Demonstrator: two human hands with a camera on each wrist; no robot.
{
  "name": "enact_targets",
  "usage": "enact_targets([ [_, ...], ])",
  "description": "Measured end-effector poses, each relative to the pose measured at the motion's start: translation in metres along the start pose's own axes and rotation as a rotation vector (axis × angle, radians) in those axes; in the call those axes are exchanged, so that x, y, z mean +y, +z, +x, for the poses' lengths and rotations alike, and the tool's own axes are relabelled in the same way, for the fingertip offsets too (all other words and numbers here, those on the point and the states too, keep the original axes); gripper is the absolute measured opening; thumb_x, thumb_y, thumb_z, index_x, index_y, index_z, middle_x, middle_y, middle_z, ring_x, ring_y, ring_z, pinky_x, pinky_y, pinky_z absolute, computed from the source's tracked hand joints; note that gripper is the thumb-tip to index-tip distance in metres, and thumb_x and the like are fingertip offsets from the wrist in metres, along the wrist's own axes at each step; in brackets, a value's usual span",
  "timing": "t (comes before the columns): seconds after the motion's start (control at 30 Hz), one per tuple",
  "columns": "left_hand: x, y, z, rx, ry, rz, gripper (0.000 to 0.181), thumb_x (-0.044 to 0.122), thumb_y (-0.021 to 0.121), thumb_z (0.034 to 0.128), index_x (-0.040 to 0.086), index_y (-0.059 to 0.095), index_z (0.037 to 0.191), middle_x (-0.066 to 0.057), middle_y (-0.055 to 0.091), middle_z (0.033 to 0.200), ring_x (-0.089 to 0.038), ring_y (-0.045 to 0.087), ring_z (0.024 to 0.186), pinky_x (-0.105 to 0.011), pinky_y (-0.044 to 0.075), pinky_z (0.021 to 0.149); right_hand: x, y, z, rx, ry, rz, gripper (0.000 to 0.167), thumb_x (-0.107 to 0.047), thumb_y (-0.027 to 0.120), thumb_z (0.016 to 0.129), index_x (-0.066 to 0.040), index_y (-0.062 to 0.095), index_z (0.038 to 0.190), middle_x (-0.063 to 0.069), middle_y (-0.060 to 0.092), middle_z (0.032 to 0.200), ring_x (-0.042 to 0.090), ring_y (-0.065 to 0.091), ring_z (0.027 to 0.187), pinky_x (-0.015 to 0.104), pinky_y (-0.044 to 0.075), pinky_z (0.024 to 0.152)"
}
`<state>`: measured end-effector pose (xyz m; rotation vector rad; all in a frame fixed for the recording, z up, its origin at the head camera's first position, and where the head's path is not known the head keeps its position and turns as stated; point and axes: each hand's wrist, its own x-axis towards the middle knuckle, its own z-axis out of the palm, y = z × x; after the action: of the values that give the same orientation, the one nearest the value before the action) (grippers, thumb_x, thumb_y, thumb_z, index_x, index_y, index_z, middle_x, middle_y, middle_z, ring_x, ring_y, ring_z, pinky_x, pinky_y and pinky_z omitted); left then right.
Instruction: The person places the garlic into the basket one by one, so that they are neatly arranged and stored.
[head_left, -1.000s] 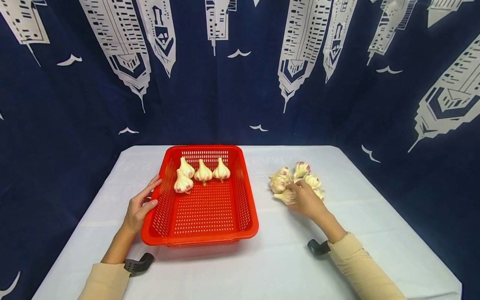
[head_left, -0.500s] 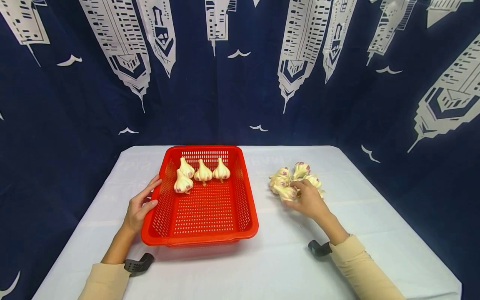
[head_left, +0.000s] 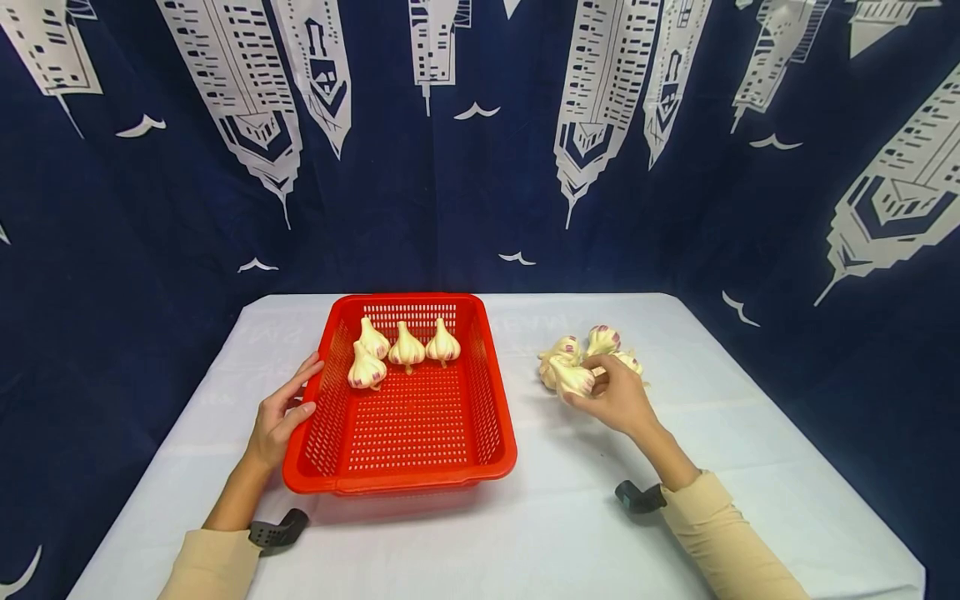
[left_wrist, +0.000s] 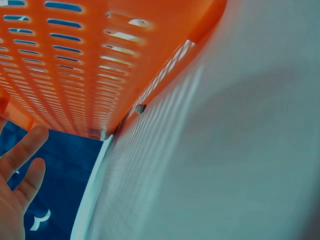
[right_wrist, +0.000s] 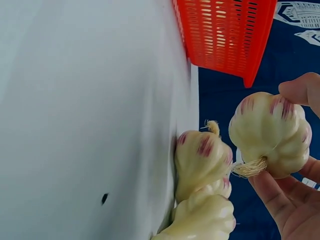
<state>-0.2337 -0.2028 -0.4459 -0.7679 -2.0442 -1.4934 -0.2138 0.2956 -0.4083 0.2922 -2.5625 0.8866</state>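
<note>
My right hand (head_left: pixel 622 402) pinches a pale garlic bulb (head_left: pixel 572 379) between thumb and fingers, at the pile right of the red basket (head_left: pixel 397 483). The right wrist view shows this garlic bulb (right_wrist: pixel 270 134) with its roots toward the camera, raised above the table beside other garlic bulbs (right_wrist: pixel 202 157). Several bulbs remain in the pile, partly hidden behind the hand. My left hand (head_left: pixel 272 423) rests against the basket's left rim, its fingers extended. In the left wrist view, a fingertip (left_wrist: pixel 37 136) touches the slotted basket (left_wrist: pixel 75 75). Several garlic bulbs (head_left: pixel 406 346) sit at the basket's back left.
A white cloth (head_left: pixel 570 533) covers the table, with basket and pile standing apart on it. Behind the table hangs a dark blue curtain (head_left: pixel 450 192) with white building prints. A black wrist camera (head_left: pixel 639 497) hangs under the right forearm.
My right hand has taken hold of a garlic bulb from the pile's front and raised it slightly. The left hand and the basket have stayed in place.
</note>
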Motion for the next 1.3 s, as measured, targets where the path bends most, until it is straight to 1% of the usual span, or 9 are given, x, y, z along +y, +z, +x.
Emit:
enact_targets([
  [0.17,-0.001,0.0,-0.001,0.004,0.01,-0.005,0.054,0.0,0.051,0.0823,-0.006,0.055,0.136,-0.024,0.044,0.147,-0.004,0.059,0.093,-0.016,0.046,0.073,-0.005,-0.001,0.003,0.007,0.032,0.032,0.049,-0.02,0.086,0.072,0.001,0.063,0.11,0.013,0.068,0.093,0.026,0.067,0.082,0.036,0.054,0.071],
  [0.4,-0.001,0.001,-0.001,0.005,0.002,-0.009,0.054,0.0,0.051,0.0828,-0.006,0.055,0.136,-0.024,0.044,0.148,-0.004,0.059,0.092,-0.015,0.047,0.073,-0.015,-0.002,0.009,0.01,0.027,0.046,0.05,-0.02,0.086,0.073,0.002,0.062,0.111,0.016,0.068,0.103,0.028,0.068,0.085,0.038,0.055,0.072],
  [0.47,0.0,0.001,-0.001,0.004,0.001,-0.006,0.053,0.0,0.051,0.0829,-0.006,0.055,0.136,-0.024,0.044,0.148,-0.004,0.059,0.092,-0.015,0.047,0.073,-0.018,-0.003,0.01,0.005,0.024,0.05,0.049,-0.021,0.085,0.074,0.001,0.062,0.112,0.016,0.068,0.103,0.028,0.068,0.085,0.038,0.054,0.072],
  [0.6,0.0,0.0,-0.001,0.002,-0.011,0.005,0.054,0.001,0.051,0.0829,-0.006,0.055,0.136,-0.024,0.044,0.148,-0.003,0.059,0.092,-0.014,0.047,0.073,-0.025,-0.004,0.014,0.0,0.009,0.056,0.051,-0.021,0.086,0.072,0.0,0.063,0.113,0.014,0.068,0.105,0.028,0.067,0.084,0.037,0.054,0.07],
  [0.73,0.0,0.0,-0.001,0.002,-0.02,0.014,0.054,0.002,0.051,0.0828,-0.005,0.055,0.136,-0.023,0.044,0.148,-0.002,0.059,0.093,-0.014,0.046,0.073,-0.031,-0.004,0.017,-0.013,-0.011,0.068,0.053,-0.021,0.086,0.072,0.001,0.064,0.115,0.015,0.066,0.109,0.028,0.066,0.085,0.035,0.054,0.069],
  [0.87,0.0,0.0,-0.001,-0.001,-0.02,0.013,0.054,0.002,0.051,0.0831,-0.005,0.054,0.136,-0.023,0.044,0.148,-0.002,0.058,0.094,-0.014,0.046,0.074,-0.035,-0.002,0.02,-0.028,-0.021,0.097,0.052,-0.018,0.086,0.072,0.001,0.064,0.114,0.016,0.065,0.11,0.028,0.067,0.086,0.037,0.056,0.072],
  [1.0,0.0,0.0,-0.001,-0.004,-0.015,0.013,0.054,0.001,0.051,0.0831,-0.006,0.054,0.137,-0.024,0.043,0.148,-0.003,0.058,0.093,-0.014,0.046,0.073,-0.039,0.0,0.022,-0.035,-0.051,0.123,0.048,-0.016,0.086,0.072,0.001,0.064,0.112,0.015,0.065,0.109,0.028,0.068,0.086,0.039,0.056,0.074],
  [1.2,0.0,0.0,-0.001,0.0,-0.011,0.009,0.053,0.001,0.051,0.0832,-0.006,0.055,0.136,-0.023,0.044,0.148,-0.003,0.058,0.094,-0.015,0.046,0.074,-0.048,-0.002,0.027,-0.029,-0.077,0.102,0.046,-0.019,0.085,0.073,-0.001,0.065,0.111,0.013,0.067,0.105,0.028,0.067,0.085,0.04,0.056,0.071],
  [1.3,0.001,0.0,-0.001,0.002,-0.014,0.004,0.053,0.001,0.051,0.083,-0.006,0.055,0.136,-0.023,0.044,0.148,-0.003,0.059,0.095,-0.015,0.046,0.074,-0.053,-0.003,0.03,-0.028,-0.075,0.095,0.047,-0.021,0.085,0.073,0.0,0.066,0.111,0.014,0.067,0.106,0.029,0.068,0.086,0.041,0.057,0.072],
])
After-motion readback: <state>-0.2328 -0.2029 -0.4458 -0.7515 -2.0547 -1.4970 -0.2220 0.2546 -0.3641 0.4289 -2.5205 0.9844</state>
